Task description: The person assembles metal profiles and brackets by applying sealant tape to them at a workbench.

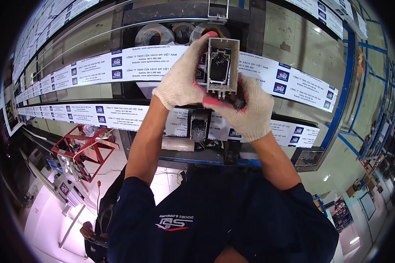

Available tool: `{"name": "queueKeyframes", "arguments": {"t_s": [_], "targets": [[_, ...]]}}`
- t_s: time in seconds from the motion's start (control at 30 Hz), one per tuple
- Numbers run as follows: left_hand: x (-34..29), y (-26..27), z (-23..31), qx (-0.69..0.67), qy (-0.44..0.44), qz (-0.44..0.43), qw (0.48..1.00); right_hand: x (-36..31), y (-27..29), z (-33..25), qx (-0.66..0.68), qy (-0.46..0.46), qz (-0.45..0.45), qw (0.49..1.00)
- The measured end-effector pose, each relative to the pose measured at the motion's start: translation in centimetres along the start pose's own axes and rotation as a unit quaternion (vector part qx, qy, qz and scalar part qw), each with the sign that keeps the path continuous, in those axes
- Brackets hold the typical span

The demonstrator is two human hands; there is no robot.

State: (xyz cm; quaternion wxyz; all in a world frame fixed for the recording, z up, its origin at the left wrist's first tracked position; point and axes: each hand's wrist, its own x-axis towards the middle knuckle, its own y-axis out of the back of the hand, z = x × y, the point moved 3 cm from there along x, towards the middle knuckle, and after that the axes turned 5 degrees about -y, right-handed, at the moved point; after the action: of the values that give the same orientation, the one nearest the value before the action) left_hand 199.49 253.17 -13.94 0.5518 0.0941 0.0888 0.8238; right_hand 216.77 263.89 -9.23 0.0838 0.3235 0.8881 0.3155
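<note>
A short, hollow aluminium profile piece [234, 65] is held up in front of me, its rectangular open end facing me. Inside it sits a dark block speckled with light bits. My left hand [184, 72], in a white knit glove with a red palm, grips its left side, thumb and fingers partly hidden. From the right and below, my right hand [252, 107], gloved the same way, closes on its lower right corner. Dark smudges mark the red part of that glove. Beneath my hands, another small dark profile piece [199, 126] lies speckled with pale shavings.
Long profiles in white printed film [289, 81] run left to right across the bench. Several tape rolls [153, 34] lie at the far side. A pale roll [177, 143] is near the bench edge. A red metal frame [85, 151] stands left; another person's hand [87, 230] shows lower left.
</note>
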Motion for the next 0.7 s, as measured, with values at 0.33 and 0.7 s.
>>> {"name": "queueKeyframes", "arguments": {"t_s": [0.33, 0.7], "targets": [[0.0, 1.0, -1.0, 0.039, -0.040, -0.026, 0.998, 2.2, 2.2, 3.9, 0.034, -0.049, -0.161, 0.985], [0.5, 1.1, -0.8, 0.046, -0.065, -0.013, 0.997, 3.8, -0.1, 4.4, 0.119, -0.026, -0.195, 0.973]]}}
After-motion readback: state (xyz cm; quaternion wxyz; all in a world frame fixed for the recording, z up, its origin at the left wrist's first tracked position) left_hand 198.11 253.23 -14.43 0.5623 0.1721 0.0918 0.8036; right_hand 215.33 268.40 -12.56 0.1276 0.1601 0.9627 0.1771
